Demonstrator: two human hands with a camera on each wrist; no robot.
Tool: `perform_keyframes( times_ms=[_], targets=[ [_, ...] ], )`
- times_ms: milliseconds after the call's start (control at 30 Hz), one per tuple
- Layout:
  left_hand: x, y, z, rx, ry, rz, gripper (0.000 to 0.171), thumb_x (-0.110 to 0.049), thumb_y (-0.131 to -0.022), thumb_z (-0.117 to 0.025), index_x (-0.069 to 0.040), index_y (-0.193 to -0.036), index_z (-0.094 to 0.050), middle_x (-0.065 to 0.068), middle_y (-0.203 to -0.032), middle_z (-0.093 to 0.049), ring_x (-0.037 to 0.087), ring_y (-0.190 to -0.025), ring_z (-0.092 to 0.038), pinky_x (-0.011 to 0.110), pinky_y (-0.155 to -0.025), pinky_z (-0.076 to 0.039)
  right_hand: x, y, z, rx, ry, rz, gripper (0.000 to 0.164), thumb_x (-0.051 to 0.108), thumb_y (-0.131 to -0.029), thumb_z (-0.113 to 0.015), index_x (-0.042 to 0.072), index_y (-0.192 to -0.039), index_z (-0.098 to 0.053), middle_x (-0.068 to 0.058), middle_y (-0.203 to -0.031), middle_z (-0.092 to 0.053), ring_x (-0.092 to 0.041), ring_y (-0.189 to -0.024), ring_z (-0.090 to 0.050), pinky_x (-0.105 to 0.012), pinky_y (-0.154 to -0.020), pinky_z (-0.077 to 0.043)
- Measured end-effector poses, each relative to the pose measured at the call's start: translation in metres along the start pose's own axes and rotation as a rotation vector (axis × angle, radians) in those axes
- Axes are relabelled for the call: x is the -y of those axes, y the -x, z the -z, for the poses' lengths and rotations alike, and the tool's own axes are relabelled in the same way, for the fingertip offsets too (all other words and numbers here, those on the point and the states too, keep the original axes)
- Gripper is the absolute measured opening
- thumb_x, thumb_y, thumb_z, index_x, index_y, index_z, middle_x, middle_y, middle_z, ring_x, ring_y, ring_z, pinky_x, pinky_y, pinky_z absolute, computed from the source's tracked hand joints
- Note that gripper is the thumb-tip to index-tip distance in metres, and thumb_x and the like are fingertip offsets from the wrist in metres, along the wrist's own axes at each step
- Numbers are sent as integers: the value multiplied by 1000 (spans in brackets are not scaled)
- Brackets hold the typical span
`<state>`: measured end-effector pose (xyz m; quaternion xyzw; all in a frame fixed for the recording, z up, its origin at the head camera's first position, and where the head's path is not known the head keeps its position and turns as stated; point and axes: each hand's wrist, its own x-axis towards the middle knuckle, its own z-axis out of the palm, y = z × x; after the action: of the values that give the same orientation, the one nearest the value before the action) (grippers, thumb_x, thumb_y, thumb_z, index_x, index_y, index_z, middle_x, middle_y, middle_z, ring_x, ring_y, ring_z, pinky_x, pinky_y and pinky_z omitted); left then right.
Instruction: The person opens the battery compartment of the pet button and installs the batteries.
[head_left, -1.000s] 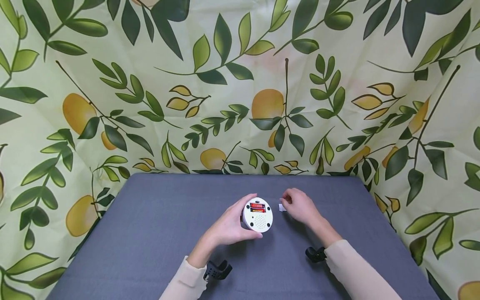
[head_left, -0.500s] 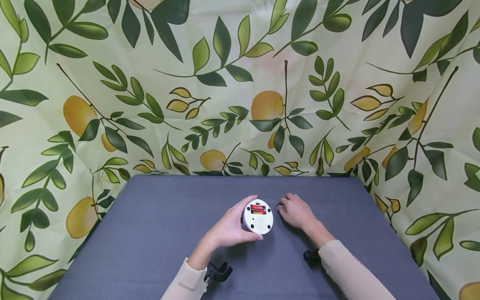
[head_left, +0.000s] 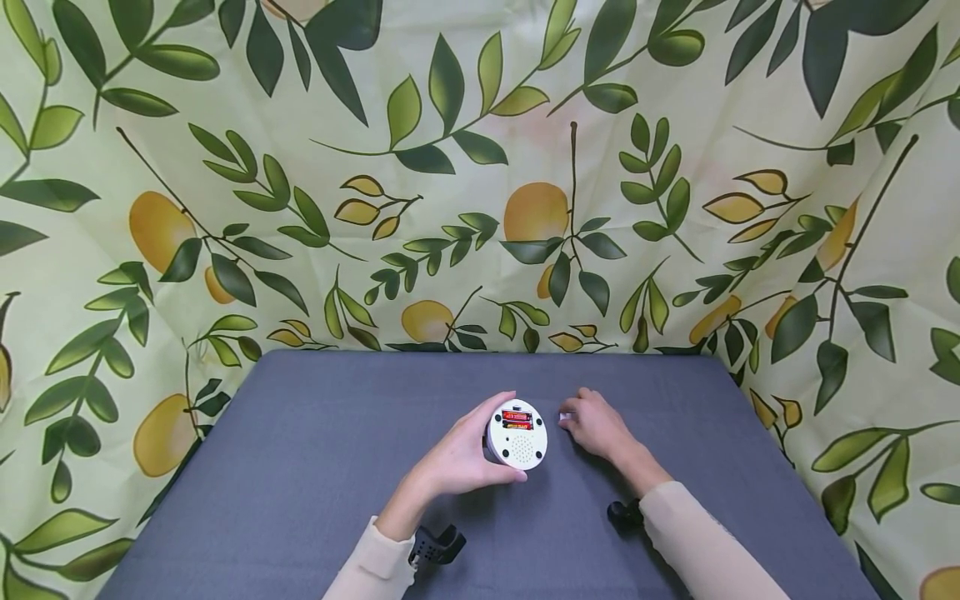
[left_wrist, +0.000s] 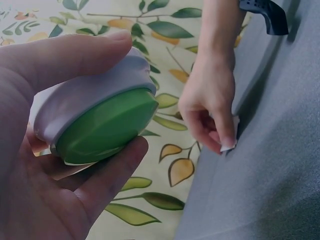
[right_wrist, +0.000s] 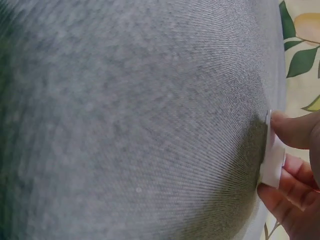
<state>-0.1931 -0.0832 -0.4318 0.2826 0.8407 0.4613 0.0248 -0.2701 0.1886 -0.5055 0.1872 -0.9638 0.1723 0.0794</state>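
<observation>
My left hand [head_left: 459, 454] grips a round white buzzer [head_left: 522, 450] by its sides, thumb and fingers spread around the rim. Its underside faces the head camera, showing small dark feet, a pattern of speaker holes and an uncovered compartment with two red batteries [head_left: 517, 420]. In the left wrist view the buzzer's green top [left_wrist: 107, 127] points down toward the fingers. To the right, my right hand [head_left: 596, 427] pinches a small white battery cover [right_wrist: 272, 165] between thumb and fingers, close over the table. The fingers hide part of the cover.
A dark blue-grey cloth covers the table [head_left: 337, 467]. Behind and at both sides hangs a fabric backdrop [head_left: 465, 175] printed with leaves and fruit. Black wrist camera mounts [head_left: 438, 544] sit under both forearms.
My right hand has come down onto the white battery cover on the table and now pinches it. The left hand and the buzzer stay nearly still.
</observation>
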Motion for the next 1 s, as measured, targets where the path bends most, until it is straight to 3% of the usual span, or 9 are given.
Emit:
perform_keyframes(
  times_ms=[167, 333, 700, 1000],
  targets=[
    [1, 0, 0, -3, -7, -2, 102, -29, -70, -94, -18, -155, -39, 0, -147, -51, 16, -132, -49, 46, -111, -39, -2, 1, -1, -29, -92, 11, 9, 9, -87, -78, 6, -96, -78, -3, -87, -57, -25, -84, -57, -46, -79, -51],
    [2, 0, 0, -1, -5, 1, 102, -30, -70, -94, -19, -155, -39, 0, -147, -51, 16, -131, -49, 47, -111, -39, 2, 3, 0, -31, -157, -29, 6, 7, -89, -76, 7, -95, -77, -1, -88, -57, -18, -79, -55, -40, -75, -50],
    [2, -1, 1, -4, -8, 4, 103, -27, -70, -95, -18, -155, -38, 1, -147, -51, 17, -132, -49, 48, -111, -39, 12, 9, 3, -91, -174, 34, 4, 6, -89, -76, 7, -93, -77, 0, -91, -60, -16, -82, -59, -40, -77, -52],
    [1, -1, 3, 3, -10, 15, 102, -29, -70, -94, -18, -155, -38, 1, -147, -51, 17, -131, -50, 48, -110, -40, 27, 12, 21, -167, -241, 53, 9, 4, -86, -79, 8, -93, -78, 3, -90, -60, -13, -80, -59, -35, -73, -54]
  ],
)
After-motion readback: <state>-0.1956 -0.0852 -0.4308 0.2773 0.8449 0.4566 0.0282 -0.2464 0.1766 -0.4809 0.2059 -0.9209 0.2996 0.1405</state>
